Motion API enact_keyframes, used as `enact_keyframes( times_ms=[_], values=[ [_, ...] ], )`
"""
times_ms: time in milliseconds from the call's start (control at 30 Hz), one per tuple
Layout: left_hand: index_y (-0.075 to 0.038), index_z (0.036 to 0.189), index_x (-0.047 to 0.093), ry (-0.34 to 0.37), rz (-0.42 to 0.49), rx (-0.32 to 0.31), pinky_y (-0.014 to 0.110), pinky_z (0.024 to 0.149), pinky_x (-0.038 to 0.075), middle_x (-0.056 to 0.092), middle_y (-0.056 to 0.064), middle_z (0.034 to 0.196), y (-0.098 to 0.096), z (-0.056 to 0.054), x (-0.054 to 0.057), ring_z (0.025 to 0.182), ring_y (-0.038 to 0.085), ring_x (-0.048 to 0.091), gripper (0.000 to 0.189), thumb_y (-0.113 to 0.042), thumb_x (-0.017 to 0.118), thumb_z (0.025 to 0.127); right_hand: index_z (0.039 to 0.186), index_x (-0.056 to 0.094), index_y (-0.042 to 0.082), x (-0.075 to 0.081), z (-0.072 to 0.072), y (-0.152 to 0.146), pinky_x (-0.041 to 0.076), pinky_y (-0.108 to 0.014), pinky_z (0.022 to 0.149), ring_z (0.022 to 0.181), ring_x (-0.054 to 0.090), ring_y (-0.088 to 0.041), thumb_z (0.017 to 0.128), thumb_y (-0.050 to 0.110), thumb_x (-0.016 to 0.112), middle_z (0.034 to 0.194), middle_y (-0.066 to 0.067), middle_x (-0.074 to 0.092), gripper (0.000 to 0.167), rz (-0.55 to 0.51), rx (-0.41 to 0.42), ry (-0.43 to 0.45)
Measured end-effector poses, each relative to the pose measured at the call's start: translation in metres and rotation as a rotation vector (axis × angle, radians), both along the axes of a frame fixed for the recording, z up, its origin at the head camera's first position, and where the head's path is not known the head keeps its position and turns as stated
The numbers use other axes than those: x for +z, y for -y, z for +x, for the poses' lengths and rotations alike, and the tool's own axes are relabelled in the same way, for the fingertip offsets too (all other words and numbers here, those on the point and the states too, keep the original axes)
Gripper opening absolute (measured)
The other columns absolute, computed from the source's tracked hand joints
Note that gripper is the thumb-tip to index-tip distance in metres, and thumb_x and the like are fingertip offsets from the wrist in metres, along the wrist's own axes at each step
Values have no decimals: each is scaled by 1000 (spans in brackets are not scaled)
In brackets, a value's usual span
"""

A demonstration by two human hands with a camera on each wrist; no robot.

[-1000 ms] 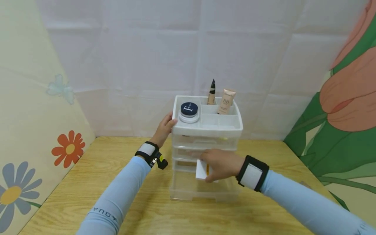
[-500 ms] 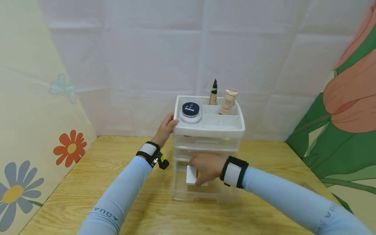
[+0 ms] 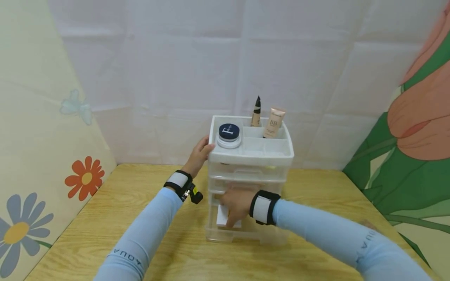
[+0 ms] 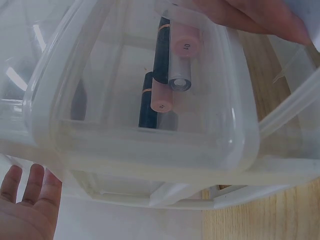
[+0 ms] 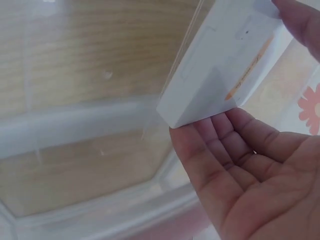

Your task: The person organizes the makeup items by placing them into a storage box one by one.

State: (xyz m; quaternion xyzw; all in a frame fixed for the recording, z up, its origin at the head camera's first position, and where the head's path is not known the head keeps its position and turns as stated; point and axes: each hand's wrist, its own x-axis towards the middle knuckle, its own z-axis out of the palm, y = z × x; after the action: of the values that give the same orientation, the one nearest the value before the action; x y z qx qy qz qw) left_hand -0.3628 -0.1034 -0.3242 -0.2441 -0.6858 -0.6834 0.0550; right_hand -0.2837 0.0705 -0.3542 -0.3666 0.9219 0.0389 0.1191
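My right hand (image 3: 239,203) pinches a small white box (image 3: 222,216) between thumb and fingers, low in front of a clear-and-white drawer organizer (image 3: 251,159). In the right wrist view the white box (image 5: 220,65) shows an orange strip with lettering, and its corner is right at the clear plastic. My left hand (image 3: 198,156) rests against the organizer's upper left side, thumb at the top rim; the left wrist view shows its fingers (image 4: 35,185) fairly straight along the edge. Through a clear drawer there, several pink and black lipstick-like tubes (image 4: 162,75) are visible.
On the organizer's divided top sit a dark-lidded round jar (image 3: 229,132), a beige BB cream tube (image 3: 274,124) and a black-tipped beige tube (image 3: 256,111). It stands on a wooden table (image 3: 147,210) before a white cloth backdrop (image 3: 168,70), with floral panels at both sides.
My right hand has moved left and slightly down with the white box, across the organizer's lower front. The left hand stays at the organizer's side.
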Motion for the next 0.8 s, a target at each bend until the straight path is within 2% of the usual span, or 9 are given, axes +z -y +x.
enact_keyframes(
  times_ms=[233,433,700,800],
  values=[
    [-4,151,30,-6,1,5,46,97,42,41,20,145,0,0,0,119,30,48,62,-28,45,96,88,62,10,-15,-4,8,45,-28,66,72,50,-12,65,34,88,79,6,54,42,-26,-7,33],
    [-3,151,28,-4,1,-8,48,98,41,41,20,145,-1,-1,0,121,31,47,63,-29,45,96,77,57,13,-16,-4,13,43,-28,59,67,48,-13,64,28,88,73,6,51,37,-29,1,49],
    [-3,152,28,-6,-2,-15,49,100,40,39,20,147,1,-1,0,123,33,46,61,-26,44,98,75,57,14,-23,-6,17,42,-26,58,66,47,-12,63,30,88,70,7,50,37,1,42,-2],
    [-2,151,27,-4,-1,-18,49,100,40,39,21,147,1,-2,-1,123,33,46,60,-25,44,98,80,59,12,-28,-8,18,43,-26,60,68,48,-11,64,32,88,72,6,50,38,5,45,-13]
  ],
)
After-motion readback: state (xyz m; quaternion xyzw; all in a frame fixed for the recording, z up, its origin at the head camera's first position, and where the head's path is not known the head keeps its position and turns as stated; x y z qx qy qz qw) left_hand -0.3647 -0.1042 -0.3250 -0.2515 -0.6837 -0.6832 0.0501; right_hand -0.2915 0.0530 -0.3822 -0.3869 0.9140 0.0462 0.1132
